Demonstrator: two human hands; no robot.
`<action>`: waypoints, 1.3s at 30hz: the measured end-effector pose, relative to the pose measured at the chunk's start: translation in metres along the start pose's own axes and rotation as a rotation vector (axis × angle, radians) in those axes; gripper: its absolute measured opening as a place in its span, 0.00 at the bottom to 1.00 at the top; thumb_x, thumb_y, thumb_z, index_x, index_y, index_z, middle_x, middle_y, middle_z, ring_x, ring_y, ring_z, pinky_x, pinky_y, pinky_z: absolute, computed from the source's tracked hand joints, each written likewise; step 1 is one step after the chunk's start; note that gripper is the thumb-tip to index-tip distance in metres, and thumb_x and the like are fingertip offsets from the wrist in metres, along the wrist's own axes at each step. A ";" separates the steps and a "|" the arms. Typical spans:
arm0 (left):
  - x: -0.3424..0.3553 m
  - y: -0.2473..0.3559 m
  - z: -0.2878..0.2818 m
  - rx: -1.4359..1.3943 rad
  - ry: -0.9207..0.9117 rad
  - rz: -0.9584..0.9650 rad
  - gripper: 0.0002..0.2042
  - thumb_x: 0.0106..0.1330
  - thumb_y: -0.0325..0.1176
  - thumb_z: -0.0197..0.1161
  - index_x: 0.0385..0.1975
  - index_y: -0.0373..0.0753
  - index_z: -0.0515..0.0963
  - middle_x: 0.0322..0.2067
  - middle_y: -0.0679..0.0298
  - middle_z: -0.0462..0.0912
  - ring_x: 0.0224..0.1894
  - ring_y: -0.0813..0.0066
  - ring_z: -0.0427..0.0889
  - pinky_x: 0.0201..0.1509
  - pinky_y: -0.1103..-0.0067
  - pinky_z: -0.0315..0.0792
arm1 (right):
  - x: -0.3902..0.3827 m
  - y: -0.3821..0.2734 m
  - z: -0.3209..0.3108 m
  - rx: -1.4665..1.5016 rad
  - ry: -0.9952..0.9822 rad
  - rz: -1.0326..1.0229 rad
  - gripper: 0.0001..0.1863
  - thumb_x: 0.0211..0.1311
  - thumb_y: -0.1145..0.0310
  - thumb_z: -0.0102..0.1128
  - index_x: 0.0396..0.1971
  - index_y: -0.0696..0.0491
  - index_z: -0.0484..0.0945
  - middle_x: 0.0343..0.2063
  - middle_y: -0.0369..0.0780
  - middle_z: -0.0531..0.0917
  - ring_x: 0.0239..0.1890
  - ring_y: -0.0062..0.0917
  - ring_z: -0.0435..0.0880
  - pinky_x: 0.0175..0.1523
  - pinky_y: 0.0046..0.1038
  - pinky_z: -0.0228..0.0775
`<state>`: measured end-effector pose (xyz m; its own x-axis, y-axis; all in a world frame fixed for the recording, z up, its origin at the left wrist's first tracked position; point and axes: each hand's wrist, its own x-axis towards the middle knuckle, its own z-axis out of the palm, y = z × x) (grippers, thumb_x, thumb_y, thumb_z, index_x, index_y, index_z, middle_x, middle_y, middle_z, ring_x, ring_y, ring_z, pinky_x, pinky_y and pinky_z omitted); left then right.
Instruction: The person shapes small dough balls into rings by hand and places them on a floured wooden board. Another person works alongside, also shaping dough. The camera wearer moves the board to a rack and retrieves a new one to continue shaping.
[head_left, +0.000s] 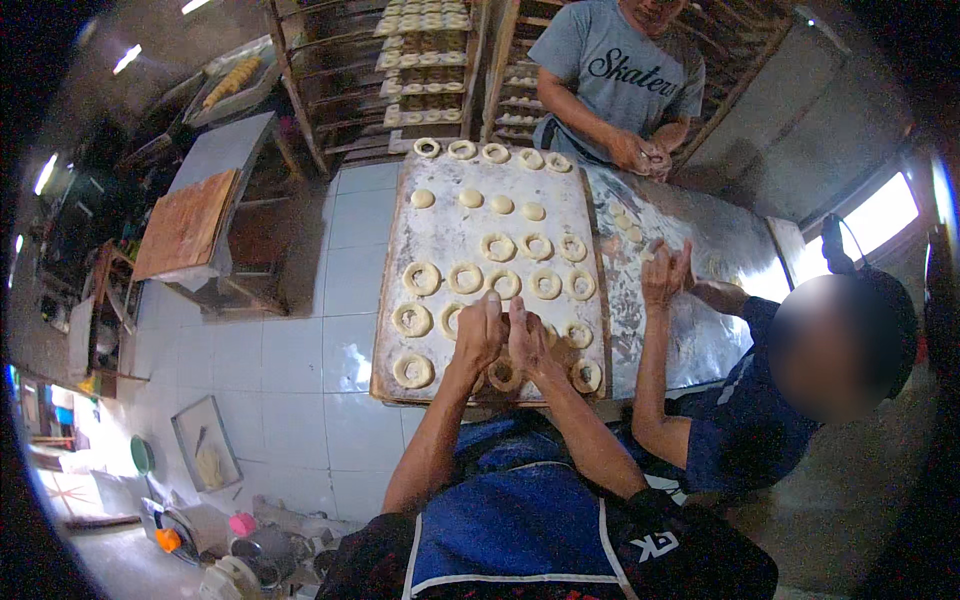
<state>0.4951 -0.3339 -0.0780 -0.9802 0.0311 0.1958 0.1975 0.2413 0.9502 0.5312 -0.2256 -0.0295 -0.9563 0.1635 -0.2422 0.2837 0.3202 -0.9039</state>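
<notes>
Shaping a dough ring (504, 376) at the near edge of the floured board (440, 235), both hands on it.

Left hand (481, 335) and right hand (530, 345) are curling partly closed, fingers pinching the ring between them, just above the board's near row. Dough is looking soft, light, a bit tacky and easy to deform, so I'd be lifting it from under the band at two opposite sides, not by one edge. Board is carrying rows of finished rings and a few flat rounds, flour cutting the stick. Beside it the metal surface (690, 260) is looking slick and shiny; two other people are working dough there. Beyond, tray racks (425, 70) and a tiled floor (290, 360).
</notes>
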 end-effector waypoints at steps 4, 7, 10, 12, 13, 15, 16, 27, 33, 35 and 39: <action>0.000 -0.008 -0.008 -0.601 0.116 -0.247 0.20 0.73 0.44 0.43 0.22 0.34 0.65 0.19 0.60 0.72 0.23 0.63 0.73 0.27 0.68 0.66 | 0.010 0.008 0.019 0.170 0.086 -0.223 0.33 0.72 0.43 0.39 0.30 0.63 0.76 0.21 0.39 0.75 0.28 0.24 0.71 0.35 0.34 0.64; 0.006 -0.017 -0.017 -0.257 0.141 -0.240 0.22 0.72 0.45 0.44 0.21 0.34 0.67 0.21 0.62 0.74 0.24 0.63 0.73 0.28 0.66 0.66 | 0.027 0.009 0.032 0.359 0.002 -0.185 0.31 0.72 0.45 0.42 0.29 0.60 0.77 0.20 0.35 0.74 0.27 0.20 0.69 0.35 0.31 0.63; 0.034 -0.030 -0.043 0.048 0.186 -0.129 0.22 0.70 0.45 0.47 0.20 0.33 0.69 0.21 0.53 0.77 0.24 0.58 0.75 0.28 0.64 0.67 | 0.062 -0.009 0.036 0.314 -0.147 -0.138 0.29 0.67 0.46 0.49 0.39 0.61 0.79 0.30 0.38 0.80 0.33 0.21 0.74 0.41 0.27 0.70; 0.068 -0.038 -0.068 0.140 0.294 0.053 0.19 0.69 0.42 0.47 0.21 0.32 0.69 0.18 0.51 0.74 0.24 0.53 0.75 0.28 0.64 0.67 | 0.093 -0.028 0.033 0.078 -0.305 -0.375 0.25 0.61 0.50 0.57 0.36 0.61 0.80 0.30 0.37 0.81 0.31 0.21 0.75 0.38 0.28 0.71; 0.087 -0.043 -0.080 0.146 0.357 0.108 0.18 0.69 0.41 0.47 0.23 0.31 0.70 0.17 0.52 0.73 0.24 0.54 0.76 0.29 0.64 0.68 | 0.109 -0.038 0.036 -0.033 -0.357 -0.507 0.24 0.58 0.50 0.60 0.35 0.61 0.80 0.30 0.38 0.82 0.32 0.21 0.77 0.39 0.29 0.72; 0.130 -0.056 -0.101 -0.036 0.261 -0.085 0.17 0.68 0.40 0.48 0.25 0.30 0.71 0.18 0.53 0.73 0.25 0.55 0.78 0.30 0.65 0.71 | 0.143 -0.057 0.057 -0.147 -0.202 -0.496 0.26 0.54 0.51 0.64 0.40 0.61 0.78 0.34 0.43 0.83 0.35 0.25 0.80 0.43 0.32 0.73; 0.149 -0.062 -0.105 -0.130 0.211 -0.220 0.17 0.68 0.40 0.49 0.25 0.30 0.72 0.18 0.52 0.75 0.26 0.54 0.78 0.31 0.65 0.72 | 0.152 -0.059 0.064 -0.184 -0.127 -0.523 0.28 0.52 0.52 0.66 0.43 0.61 0.78 0.36 0.45 0.84 0.37 0.27 0.82 0.46 0.34 0.74; 0.153 -0.091 -0.121 0.543 0.015 0.162 0.14 0.56 0.41 0.67 0.31 0.36 0.80 0.31 0.52 0.84 0.34 0.55 0.83 0.40 0.66 0.75 | 0.040 0.009 -0.014 -0.160 -0.142 -0.349 0.22 0.55 0.70 0.64 0.51 0.54 0.74 0.32 0.44 0.81 0.32 0.30 0.81 0.41 0.33 0.75; 0.161 -0.098 -0.105 0.376 0.169 -0.030 0.13 0.55 0.38 0.69 0.26 0.33 0.80 0.23 0.55 0.82 0.25 0.67 0.81 0.32 0.70 0.75 | -0.022 0.047 -0.077 -0.103 0.103 -0.325 0.15 0.55 0.73 0.63 0.44 0.54 0.79 0.33 0.44 0.83 0.32 0.33 0.82 0.40 0.33 0.75; 0.159 -0.098 -0.106 0.492 0.132 0.122 0.12 0.55 0.36 0.69 0.28 0.33 0.79 0.24 0.55 0.81 0.27 0.63 0.81 0.35 0.70 0.75 | -0.028 0.060 -0.098 -0.089 0.163 -0.322 0.14 0.55 0.74 0.62 0.43 0.54 0.79 0.34 0.45 0.83 0.33 0.34 0.83 0.41 0.33 0.75; 0.156 -0.087 -0.110 0.544 0.125 0.038 0.11 0.55 0.33 0.69 0.30 0.33 0.78 0.29 0.54 0.81 0.33 0.58 0.80 0.40 0.67 0.73 | 0.021 0.088 -0.140 -0.159 0.477 -0.556 0.11 0.62 0.74 0.59 0.44 0.57 0.78 0.33 0.45 0.83 0.32 0.28 0.83 0.36 0.28 0.74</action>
<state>0.3268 -0.4565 -0.1038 -0.9565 -0.0573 0.2861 0.1627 0.7091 0.6861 0.5457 -0.0636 -0.0645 -0.8375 0.3133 0.4477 -0.1913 0.5992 -0.7774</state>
